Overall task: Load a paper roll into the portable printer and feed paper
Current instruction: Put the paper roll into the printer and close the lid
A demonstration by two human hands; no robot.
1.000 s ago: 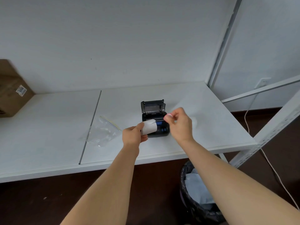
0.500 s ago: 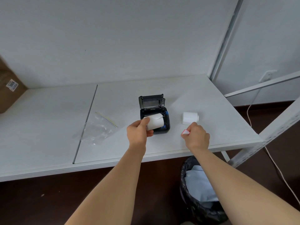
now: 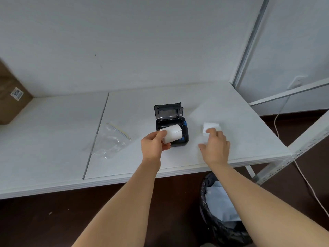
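Observation:
A black portable printer sits on the white table with its lid swung open toward the wall. My left hand grips a white paper roll just over the printer's front, the loose paper end lying on top of the roll. My right hand hovers over the table to the right of the printer, fingers spread, fingertips at a second white roll lying there. I cannot tell whether the fingers touch that roll.
A clear plastic zip bag lies left of the printer, beside the table's seam. A cardboard box stands at the far left. A bin with a black liner is under the table's front edge. White shelf posts rise at the right.
My right hand has moved away from the printer to the right and forward toward the second roll, and its fingers have opened. My left hand still holds the roll by the printer.

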